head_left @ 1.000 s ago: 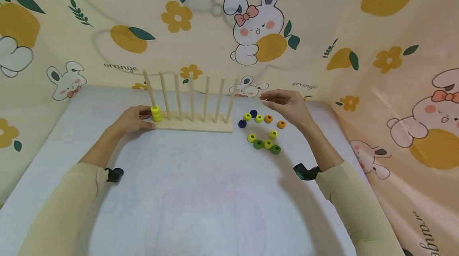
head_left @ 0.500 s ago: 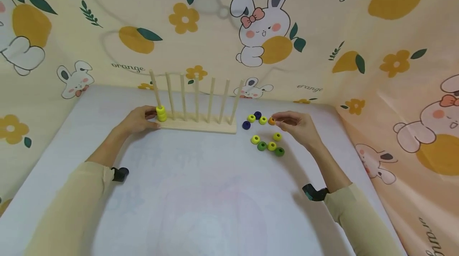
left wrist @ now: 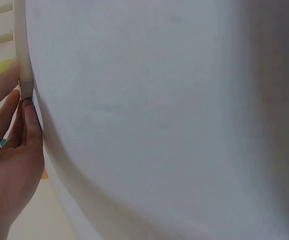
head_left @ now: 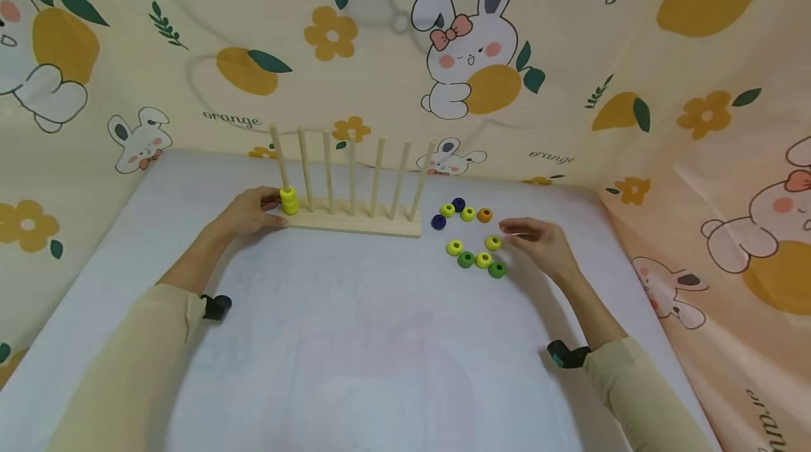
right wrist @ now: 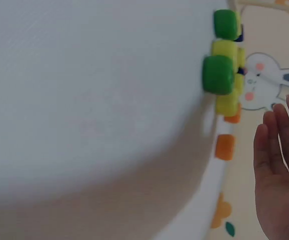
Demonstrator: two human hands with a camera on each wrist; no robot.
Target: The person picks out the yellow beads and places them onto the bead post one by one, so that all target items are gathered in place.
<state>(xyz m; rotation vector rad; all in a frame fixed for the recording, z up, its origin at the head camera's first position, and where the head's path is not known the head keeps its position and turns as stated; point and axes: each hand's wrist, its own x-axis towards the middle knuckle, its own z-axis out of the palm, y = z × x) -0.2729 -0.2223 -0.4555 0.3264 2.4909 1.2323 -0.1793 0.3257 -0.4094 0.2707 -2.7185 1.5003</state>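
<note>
Fingers (right wrist: 263, 152) loosely extended, nothing visibly held, right hand (head_left: 545, 246) has a round yellow bead (head_left: 493, 243) just left — left hand (head_left: 249, 211) grips the pale wooden peg rack (head_left: 355, 224).

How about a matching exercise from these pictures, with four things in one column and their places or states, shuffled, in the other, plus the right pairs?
Column one:
1. Left hand
2. Right hand
3. Stacked yellow beads
4. Green beads

Column two:
a. Extended beside the loose beads
b. On the table, in the row nearest the person
c. Holding an end of the peg rack
d. Threaded on the leftmost peg

Pairs: 1-c, 2-a, 3-d, 4-b
</note>
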